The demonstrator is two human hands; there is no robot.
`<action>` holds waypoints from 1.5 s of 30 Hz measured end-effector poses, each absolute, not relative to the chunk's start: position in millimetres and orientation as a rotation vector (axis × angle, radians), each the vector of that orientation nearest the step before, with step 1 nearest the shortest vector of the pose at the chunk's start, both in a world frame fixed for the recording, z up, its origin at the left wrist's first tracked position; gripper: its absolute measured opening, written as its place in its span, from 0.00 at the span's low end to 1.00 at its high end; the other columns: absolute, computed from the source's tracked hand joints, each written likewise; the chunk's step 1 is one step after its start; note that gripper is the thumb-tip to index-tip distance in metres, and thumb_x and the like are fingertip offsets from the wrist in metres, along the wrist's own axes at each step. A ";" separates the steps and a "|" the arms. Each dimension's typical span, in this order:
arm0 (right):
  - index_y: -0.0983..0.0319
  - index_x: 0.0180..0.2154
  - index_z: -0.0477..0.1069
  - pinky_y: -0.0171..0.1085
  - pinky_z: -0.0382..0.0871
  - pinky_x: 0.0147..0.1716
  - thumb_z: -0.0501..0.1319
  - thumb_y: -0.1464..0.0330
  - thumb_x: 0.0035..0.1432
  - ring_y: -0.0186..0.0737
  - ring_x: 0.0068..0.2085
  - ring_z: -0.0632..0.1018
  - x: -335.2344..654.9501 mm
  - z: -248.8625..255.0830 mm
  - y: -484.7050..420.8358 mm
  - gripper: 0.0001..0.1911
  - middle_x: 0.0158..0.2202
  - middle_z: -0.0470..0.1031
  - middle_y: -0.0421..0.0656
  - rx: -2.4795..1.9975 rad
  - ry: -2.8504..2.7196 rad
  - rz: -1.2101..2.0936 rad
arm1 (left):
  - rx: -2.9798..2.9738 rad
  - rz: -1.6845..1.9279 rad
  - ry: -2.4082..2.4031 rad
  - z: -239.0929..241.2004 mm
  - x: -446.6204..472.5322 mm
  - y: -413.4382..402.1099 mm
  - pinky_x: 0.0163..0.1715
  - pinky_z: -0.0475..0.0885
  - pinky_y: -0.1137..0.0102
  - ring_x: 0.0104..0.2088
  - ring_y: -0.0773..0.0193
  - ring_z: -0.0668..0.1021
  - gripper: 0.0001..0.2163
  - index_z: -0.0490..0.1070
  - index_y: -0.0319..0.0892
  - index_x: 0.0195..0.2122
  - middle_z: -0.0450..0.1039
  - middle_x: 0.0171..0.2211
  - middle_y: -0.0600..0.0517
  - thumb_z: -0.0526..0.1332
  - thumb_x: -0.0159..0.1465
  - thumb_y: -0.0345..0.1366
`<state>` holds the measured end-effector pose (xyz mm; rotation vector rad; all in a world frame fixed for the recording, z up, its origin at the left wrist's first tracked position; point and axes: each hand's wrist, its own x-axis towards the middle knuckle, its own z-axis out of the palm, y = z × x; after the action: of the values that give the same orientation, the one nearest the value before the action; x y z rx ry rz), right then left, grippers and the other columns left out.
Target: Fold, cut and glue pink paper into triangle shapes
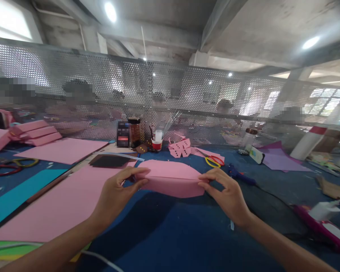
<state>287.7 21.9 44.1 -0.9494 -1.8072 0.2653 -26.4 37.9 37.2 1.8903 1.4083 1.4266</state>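
Note:
Between my two hands a piece of pink paper (172, 181) is held up above the blue tabletop, with a crease running lengthwise across it. My left hand (121, 192) pinches its left end between thumb and fingers. At the right end, my right hand (225, 190) pinches it the same way. The paper's upper part tilts back from the crease and the lower part hangs toward me. Just behind it lie yellow-and-red scissors (214, 161) and a pink cut-out with black dots (180, 147).
Left are large pink sheets (65, 204), a teal sheet (22, 192), more scissors (7, 169) and folded pink pieces (35, 132). A phone (123, 134) stands by a brown jar (135, 132). Right are a blue glue gun (240, 175), purple paper (283, 158) and a power strip (323, 226). A perforated screen (187, 98) stands behind.

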 end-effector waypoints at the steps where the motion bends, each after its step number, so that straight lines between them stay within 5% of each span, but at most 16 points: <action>1: 0.55 0.40 0.78 0.43 0.73 0.40 0.65 0.66 0.62 0.43 0.39 0.77 288.1 44.0 21.9 0.04 0.37 0.77 0.43 -0.941 -1.812 0.250 | 1.915 1.436 1.395 37.4 -26.4 37.7 0.43 0.73 0.64 0.38 0.56 0.77 0.15 0.80 0.48 0.45 0.80 0.39 0.50 0.67 0.60 0.47; 17: 0.54 0.41 0.78 0.43 0.73 0.40 0.63 0.67 0.64 0.43 0.40 0.77 290.3 45.6 18.1 0.05 0.38 0.76 0.44 -0.903 -1.855 0.144 | 2.105 1.536 1.349 41.7 -26.4 35.3 0.50 0.70 0.63 0.44 0.55 0.77 0.10 0.80 0.50 0.43 0.79 0.39 0.51 0.65 0.63 0.46; 27: 0.53 0.41 0.77 0.44 0.73 0.39 0.64 0.69 0.64 0.43 0.39 0.76 291.6 43.5 17.5 0.06 0.37 0.74 0.43 -0.883 -1.852 0.130 | 2.147 1.680 1.212 43.1 -24.0 33.4 0.39 0.71 0.68 0.37 0.61 0.75 0.08 0.80 0.53 0.43 0.71 0.35 0.54 0.66 0.64 0.39; 45: 0.55 0.43 0.78 0.40 0.71 0.37 0.65 0.76 0.62 0.38 0.39 0.75 291.8 50.5 14.1 0.11 0.38 0.71 0.42 -0.773 -1.871 0.009 | 2.380 1.825 1.227 39.2 -31.9 35.9 0.34 0.68 0.70 0.35 0.64 0.71 0.07 0.79 0.56 0.43 0.64 0.35 0.55 0.66 0.65 0.36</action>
<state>291.8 14.1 50.5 -0.7735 -1.8709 0.0088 -31.9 35.9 39.2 2.3798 1.2268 1.8254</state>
